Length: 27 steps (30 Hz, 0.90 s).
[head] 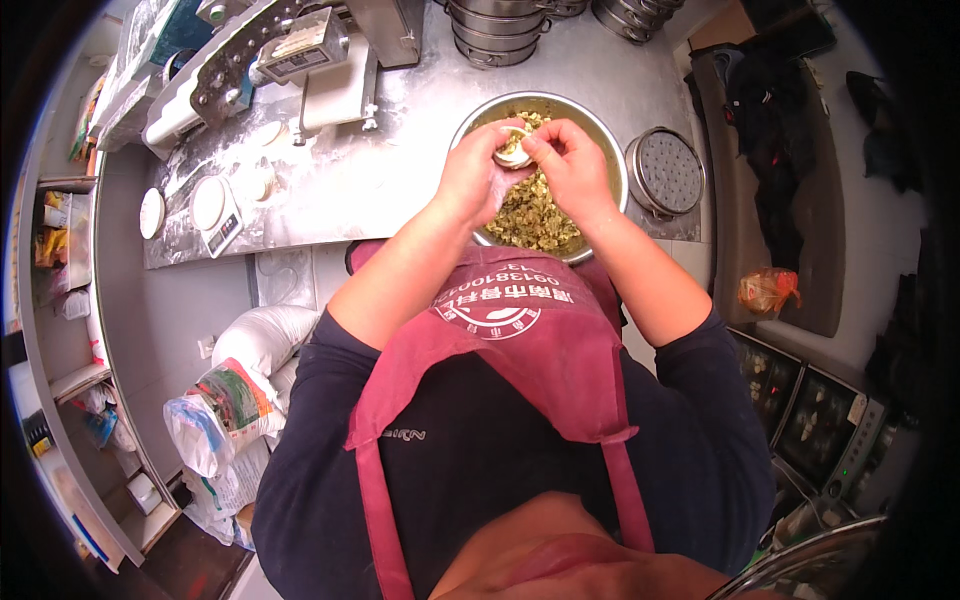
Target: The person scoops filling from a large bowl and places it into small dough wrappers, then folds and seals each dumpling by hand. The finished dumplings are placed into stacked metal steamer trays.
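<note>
A round dough wrapper (514,157) with chopped filling inside rests in my left hand (476,161). The fingers of my right hand (574,161) pinch the wrapper's right edge, and its top is still open, showing filling. Both hands are over a large metal bowl (617,161) at the table's front edge. Chopped greenish-yellow filling (536,214) covers the inside of the bowl. My forearms hide parts of its rim, and the palm side of my left hand is mostly hidden.
Right of the bowl stands a round perforated metal steamer tray (667,172). Stacked metal steamers (499,34) stand behind. Leftward on the floured metal table (405,165) are a digital scale (223,238) and a dough machine (337,82). White sacks (266,337) lie below, left.
</note>
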Motion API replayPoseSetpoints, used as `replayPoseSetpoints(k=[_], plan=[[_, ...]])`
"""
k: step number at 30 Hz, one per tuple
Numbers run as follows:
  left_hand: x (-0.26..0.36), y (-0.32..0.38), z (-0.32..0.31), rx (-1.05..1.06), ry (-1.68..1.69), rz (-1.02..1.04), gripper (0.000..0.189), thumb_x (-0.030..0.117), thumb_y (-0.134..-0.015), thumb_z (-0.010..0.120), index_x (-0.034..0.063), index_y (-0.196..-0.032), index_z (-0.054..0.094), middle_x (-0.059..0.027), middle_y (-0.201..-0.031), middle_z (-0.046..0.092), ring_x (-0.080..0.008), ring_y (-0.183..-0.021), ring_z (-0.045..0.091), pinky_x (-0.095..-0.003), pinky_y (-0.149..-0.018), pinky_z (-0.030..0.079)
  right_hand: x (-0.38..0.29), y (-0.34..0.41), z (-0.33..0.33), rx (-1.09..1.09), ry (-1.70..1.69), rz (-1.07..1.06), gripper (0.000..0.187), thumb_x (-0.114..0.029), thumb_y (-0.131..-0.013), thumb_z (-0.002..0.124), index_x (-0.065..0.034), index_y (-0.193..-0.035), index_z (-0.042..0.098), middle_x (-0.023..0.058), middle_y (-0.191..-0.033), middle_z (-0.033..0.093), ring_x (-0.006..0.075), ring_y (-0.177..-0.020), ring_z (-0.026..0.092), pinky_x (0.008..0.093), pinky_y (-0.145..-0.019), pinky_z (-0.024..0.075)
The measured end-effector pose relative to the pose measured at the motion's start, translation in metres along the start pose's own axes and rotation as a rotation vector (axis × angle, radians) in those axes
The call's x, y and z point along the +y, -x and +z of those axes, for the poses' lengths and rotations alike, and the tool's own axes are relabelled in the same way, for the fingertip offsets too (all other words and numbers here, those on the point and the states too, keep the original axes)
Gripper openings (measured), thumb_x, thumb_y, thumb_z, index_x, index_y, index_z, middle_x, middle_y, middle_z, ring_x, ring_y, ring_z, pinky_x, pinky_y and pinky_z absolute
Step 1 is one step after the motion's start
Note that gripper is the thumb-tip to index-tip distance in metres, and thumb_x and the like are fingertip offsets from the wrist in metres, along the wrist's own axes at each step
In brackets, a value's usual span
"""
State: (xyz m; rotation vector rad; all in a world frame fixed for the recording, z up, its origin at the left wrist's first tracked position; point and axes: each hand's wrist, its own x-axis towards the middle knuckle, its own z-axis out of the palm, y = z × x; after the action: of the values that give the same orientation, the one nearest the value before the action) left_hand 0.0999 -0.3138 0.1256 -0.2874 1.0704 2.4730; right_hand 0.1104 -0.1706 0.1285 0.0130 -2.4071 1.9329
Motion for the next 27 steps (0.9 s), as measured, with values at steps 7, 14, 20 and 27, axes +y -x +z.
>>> replayPoseSetpoints(k=[7,14,20,27], plan=[[-0.016,-0.011,-0.026,-0.009,-0.089,0.041,0.033,0.011,-0.094,0.048,-0.0039,-0.123,0.051,-0.0111,-0.108,0.059,-0.0203,-0.101,0.058,-0.0328,-0.089,0.047,0.007,0.005,-0.004,-0.094,0.379,-0.291,0.012,-0.01,-0.081,0.065,-0.0022,-0.087,0.059,0.0141,-0.086,0.057,0.0305,-0.078,0.056,0.0387,-0.069,0.0457],[0.005,-0.002,-0.024,-0.021,-0.288,0.04,0.038,0.005,-0.09,0.053,-0.0069,-0.127,0.053,-0.0139,-0.114,0.061,-0.018,-0.098,0.06,-0.0287,-0.086,0.048,-0.006,0.004,0.011,-0.107,-0.002,-0.083,0.018,-0.006,-0.081,0.067,-0.0017,-0.097,0.06,0.0107,-0.082,0.059,0.0252,-0.073,0.057,0.0365,-0.067,0.0462],[0.002,-0.021,-0.046,-0.103,-0.377,0.024,0.029,0.01,-0.09,0.055,-0.0061,-0.112,0.063,-0.0131,-0.103,0.066,-0.0195,-0.094,0.063,-0.03,-0.081,0.051,0.003,-0.005,0.008,-0.085,0.399,-0.619,0.013,-0.008,-0.08,0.065,-0.0019,-0.09,0.06,0.0156,-0.088,0.057,0.0334,-0.086,0.056,0.0398,-0.077,0.0451],[0.013,-0.021,-0.017,0.022,-0.424,0.038,0.039,0.013,-0.088,0.049,-0.0023,-0.124,0.051,-0.0127,-0.108,0.057,-0.0233,-0.098,0.059,-0.0376,-0.078,0.055,-0.01,-0.014,0.004,-0.12,0.117,0.004,0.017,-0.013,-0.083,0.069,-0.0002,-0.092,0.063,0.0033,-0.076,0.064,0.0096,-0.068,0.057,0.0268,-0.063,0.0478]])
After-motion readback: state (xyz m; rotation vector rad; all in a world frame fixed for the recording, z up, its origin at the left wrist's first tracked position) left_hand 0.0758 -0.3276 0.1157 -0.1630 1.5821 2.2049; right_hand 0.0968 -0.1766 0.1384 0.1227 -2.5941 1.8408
